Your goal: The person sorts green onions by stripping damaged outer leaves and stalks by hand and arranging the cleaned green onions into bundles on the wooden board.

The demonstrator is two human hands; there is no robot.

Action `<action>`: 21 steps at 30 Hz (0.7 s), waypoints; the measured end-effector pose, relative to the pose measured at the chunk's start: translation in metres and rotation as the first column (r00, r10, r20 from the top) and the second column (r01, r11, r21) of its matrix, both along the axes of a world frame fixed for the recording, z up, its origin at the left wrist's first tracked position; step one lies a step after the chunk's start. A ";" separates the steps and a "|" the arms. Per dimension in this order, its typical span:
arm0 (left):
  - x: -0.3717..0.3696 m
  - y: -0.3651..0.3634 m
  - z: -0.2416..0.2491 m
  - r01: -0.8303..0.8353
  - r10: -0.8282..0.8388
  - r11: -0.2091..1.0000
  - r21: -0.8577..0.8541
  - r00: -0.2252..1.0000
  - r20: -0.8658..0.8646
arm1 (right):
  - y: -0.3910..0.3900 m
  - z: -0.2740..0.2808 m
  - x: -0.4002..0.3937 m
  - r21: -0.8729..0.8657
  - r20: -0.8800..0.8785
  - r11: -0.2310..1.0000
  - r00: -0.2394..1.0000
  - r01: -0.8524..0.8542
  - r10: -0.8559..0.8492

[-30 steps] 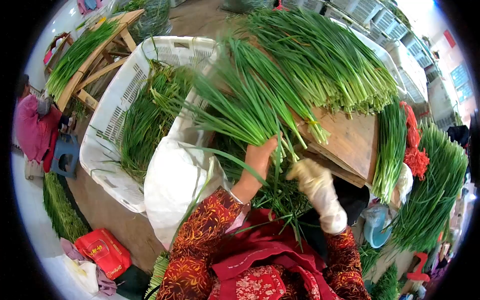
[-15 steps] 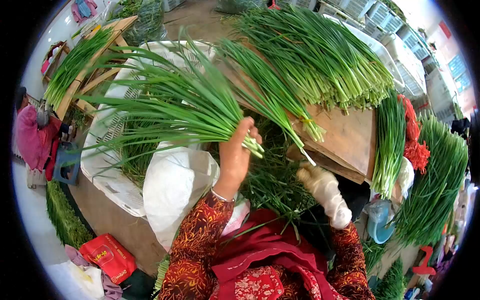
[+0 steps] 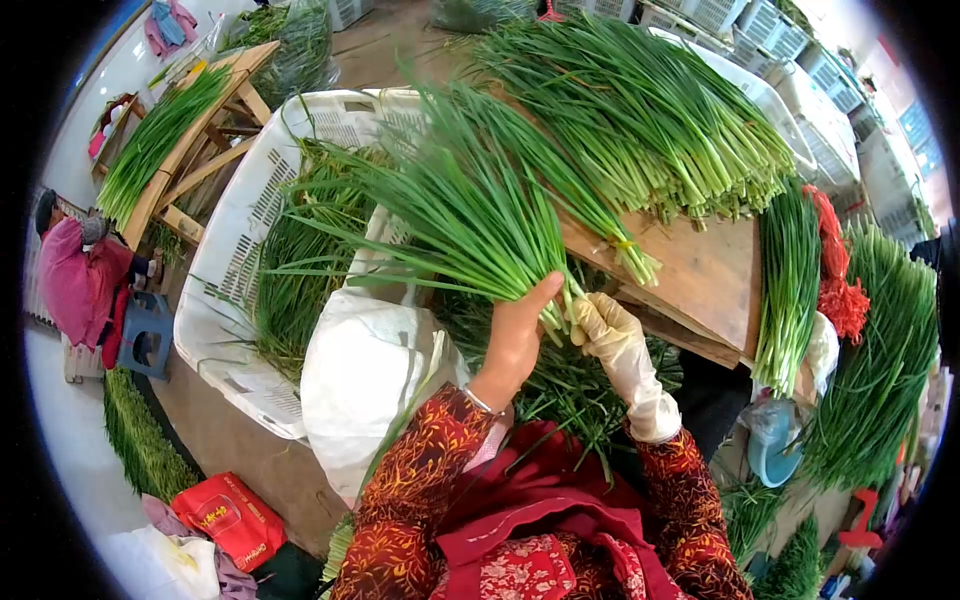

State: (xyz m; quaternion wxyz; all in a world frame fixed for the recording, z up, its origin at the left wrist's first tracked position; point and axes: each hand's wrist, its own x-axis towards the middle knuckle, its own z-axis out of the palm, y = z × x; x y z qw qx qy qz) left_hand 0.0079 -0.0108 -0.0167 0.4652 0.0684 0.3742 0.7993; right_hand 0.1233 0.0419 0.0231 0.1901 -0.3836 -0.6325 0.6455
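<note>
My bare left hand point(image 3: 518, 340) grips a fanned bunch of green leafy stalks point(image 3: 485, 220) near its pale root ends. My right hand point(image 3: 618, 345), in a cream glove, has its fingers bent against the root ends, just right of my left hand; its fingertips pinch pale stalk ends there. Behind the bunch, a smaller tied bundle point(image 3: 625, 250) lies on the wooden board point(image 3: 700, 285). A large pile of the same stalks point(image 3: 650, 120) covers the back of the board.
A white crate point(image 3: 215, 290) with loose greens stands at the left, beside a white sack point(image 3: 360, 370). Red ties point(image 3: 843, 300) hang at the right between more stalks point(image 3: 785, 290). A blue basin point(image 3: 772, 450) is below them. A person in pink point(image 3: 75, 265) is at far left.
My left hand has moved right and slightly down with the bunch. My gloved right hand has come up to meet the root ends. The loose stalk by the glove now joins the bunch.
</note>
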 end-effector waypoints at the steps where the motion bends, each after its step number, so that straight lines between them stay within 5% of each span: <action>1: -0.001 0.000 0.001 0.008 -0.008 1.000 -0.009 1.000 -0.022 | 0.002 0.001 0.000 0.093 0.033 0.996 0.999 0.002 -0.005; 2: 0.000 -0.001 0.000 0.008 -0.008 1.000 -0.007 1.000 -0.023 | 0.005 0.003 -0.003 0.095 0.033 0.995 0.999 0.002 -0.006; 4: 0.003 -0.004 -0.003 0.118 -0.116 0.992 -0.041 0.992 0.041 | 0.011 0.005 -0.012 0.363 0.145 0.932 0.987 0.009 -0.066; 12: 0.007 -0.003 -0.006 0.088 -0.090 0.996 0.019 0.953 0.289 | 0.011 -0.012 -0.009 0.741 0.022 0.663 0.981 0.112 -0.190; 13: 0.005 -0.005 -0.007 0.113 -0.106 0.994 -0.007 0.952 0.287 | 0.011 -0.011 -0.008 0.741 0.022 0.661 0.981 0.114 -0.194; 15: 0.006 -0.004 -0.006 0.101 -0.093 0.995 -0.026 0.969 0.229 | 0.009 -0.009 -0.006 0.130 -0.128 0.975 0.978 0.179 -0.163; 16: 0.007 -0.005 -0.005 0.086 -0.078 0.995 -0.046 0.983 0.168 | 0.008 -0.006 -0.008 0.124 -0.128 0.976 0.979 0.177 -0.161; 18: 0.008 -0.007 -0.005 0.114 -0.098 0.990 -0.077 0.978 0.184 | 0.010 0.003 -0.013 0.453 0.205 0.891 0.970 0.028 -0.134; 21: 0.010 -0.004 -0.007 0.056 -0.049 0.998 -0.020 0.970 0.240 | 0.013 -0.012 -0.016 0.487 0.092 0.870 0.987 0.071 -0.132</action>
